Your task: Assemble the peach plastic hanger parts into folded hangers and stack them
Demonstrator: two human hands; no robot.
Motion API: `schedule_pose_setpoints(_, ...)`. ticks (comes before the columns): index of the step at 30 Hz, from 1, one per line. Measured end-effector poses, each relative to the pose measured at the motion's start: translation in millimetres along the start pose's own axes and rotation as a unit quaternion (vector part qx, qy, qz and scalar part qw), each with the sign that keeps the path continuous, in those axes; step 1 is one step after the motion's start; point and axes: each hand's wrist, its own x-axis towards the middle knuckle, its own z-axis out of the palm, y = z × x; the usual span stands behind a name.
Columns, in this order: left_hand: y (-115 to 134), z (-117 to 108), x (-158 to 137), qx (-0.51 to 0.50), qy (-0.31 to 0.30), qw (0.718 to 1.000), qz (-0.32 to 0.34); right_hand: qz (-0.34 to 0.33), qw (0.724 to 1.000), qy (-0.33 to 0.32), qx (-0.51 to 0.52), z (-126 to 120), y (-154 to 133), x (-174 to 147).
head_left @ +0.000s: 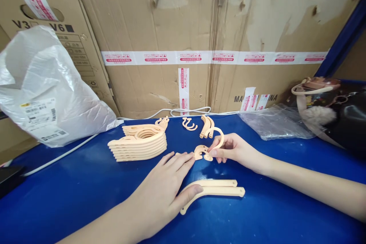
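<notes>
In the head view my left hand (171,183) lies with its fingers stretched out, the fingertips touching the end of a cream plastic centre piece (199,150). Its thumb reaches over two curved cream plastic hanger arms (220,191), which lie side by side on the table. My right hand (225,148) is closed, pinching a cream plastic hanger hook (220,134) at the right side of the centre piece. How hook and piece meet is partly covered by the fingers.
A stack of folded cream hangers (137,154) stands left of my hands. Behind are loose hooks (188,125) and several curved arms (206,126). A white plastic bag (51,91), clear film (274,122), a dark bag (337,110) and cardboard boxes (160,87) edge the blue table (274,206).
</notes>
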Motion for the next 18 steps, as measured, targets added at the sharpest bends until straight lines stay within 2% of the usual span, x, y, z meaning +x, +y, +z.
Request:
schedule_pose_setpoints(11, 4.0, -2.8, -0.2, -0.012, -0.017, 1.000, -0.011, 0.032, 0.998, 0.022, 0.043, -5.7, 7.6, 1.9)
schedule_pose_setpoints(18, 4.0, -1.1, -1.5, -0.011, -0.007, 1.000, -0.007, 0.023, 0.999, -0.001, 0.040, -5.1, 7.6, 0.2)
